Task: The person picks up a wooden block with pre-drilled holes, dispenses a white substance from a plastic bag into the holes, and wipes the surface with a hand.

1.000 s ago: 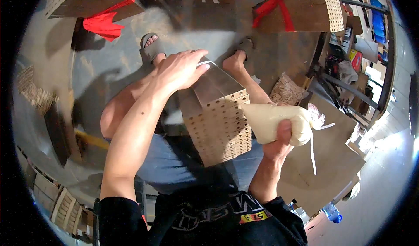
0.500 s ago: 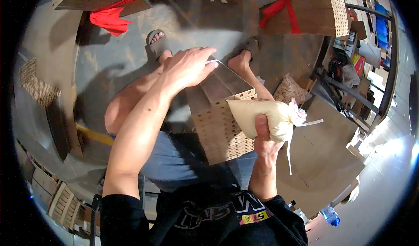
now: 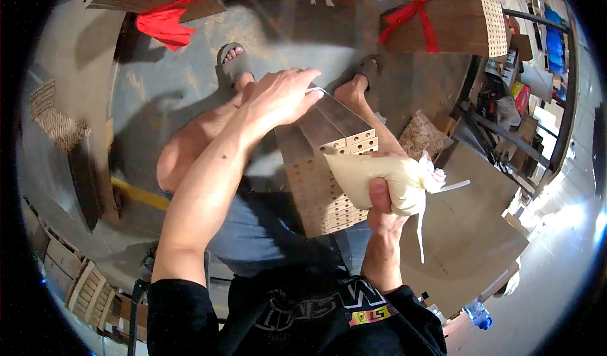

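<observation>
My right hand [image 3: 381, 199] squeezes a plump cream-coloured piping bag [image 3: 395, 178], thumb on top and most fingers hidden beneath. Its gathered end is tied with white string at the right. The bag's pointed tip lies over the drilled end faces of a stack of brown boards [image 3: 340, 123], several rows high, between my legs. Whether the tip touches a hole I cannot tell. My left hand [image 3: 286, 95] is at the far part of the stack, fingers bent over it, with a thin white strip [image 3: 314, 90] by the thumb. What those fingers grip is partly hidden.
Bundles of similar drilled boards stand ahead, a right one [image 3: 442, 24] tied with a red cloth band [image 3: 422, 21]. A large brown sheet [image 3: 468, 223] lies to my right, near a metal rack [image 3: 506, 128] with mixed goods. A bag of small tan pieces [image 3: 422, 135] sits nearby.
The bag's tip has moved down and left across the board ends, uncovering more holes in the upper rows. My left hand keeps its place on the stack; the view has shifted slightly.
</observation>
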### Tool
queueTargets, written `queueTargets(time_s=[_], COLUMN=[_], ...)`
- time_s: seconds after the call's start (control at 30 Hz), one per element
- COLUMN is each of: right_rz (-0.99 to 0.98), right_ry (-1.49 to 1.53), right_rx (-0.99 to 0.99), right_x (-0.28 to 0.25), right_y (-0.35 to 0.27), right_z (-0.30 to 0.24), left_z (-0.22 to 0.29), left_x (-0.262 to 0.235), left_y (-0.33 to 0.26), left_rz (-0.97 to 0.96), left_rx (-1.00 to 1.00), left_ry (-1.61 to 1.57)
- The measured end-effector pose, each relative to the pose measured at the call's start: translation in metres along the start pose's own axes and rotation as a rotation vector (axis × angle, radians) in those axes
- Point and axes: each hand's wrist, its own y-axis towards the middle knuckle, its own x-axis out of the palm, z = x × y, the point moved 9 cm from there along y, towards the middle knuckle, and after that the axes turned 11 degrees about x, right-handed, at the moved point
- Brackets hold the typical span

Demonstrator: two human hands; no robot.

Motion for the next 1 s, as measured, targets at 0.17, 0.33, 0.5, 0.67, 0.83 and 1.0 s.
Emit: queueTargets(time_s=[0.17,0.33,0.5,0.67,0.83,1.0], right_rz=[0.037,0.009,0.001,-0.038,-0.015,-0.013], right_ry=[0.119,0.852,-0.065,-0.101,-0.080,0.271], right_rx=[0.063,0.464,0.005,-0.091,-0.026,0.091], right_x=[-0.002,0.014,0.005,0.012,0.011,0.006], right_y=[0.001,-0.008,-0.013,-0.018,-0.020,-0.015], right_z=[0.024,0.050,-0.010,-0.014,0.009,0.027], left_z=[-0.001,-0.002,0.005,0.009,0.009,0.011], left_x=[0.000,-0.001,-0.008,-0.013,-0.013,-0.016], left_y=[-0.001,-0.003,-0.004,-0.007,-0.006,-0.006], left_rz=[0.032,0.022,0.010,0.012,0.010,0.016], left_rx=[0.030,0.014,0.006,0.006,0.012,0.012], left_ry=[-0.013,-0.008,-0.024,-0.044,-0.049,-0.046])
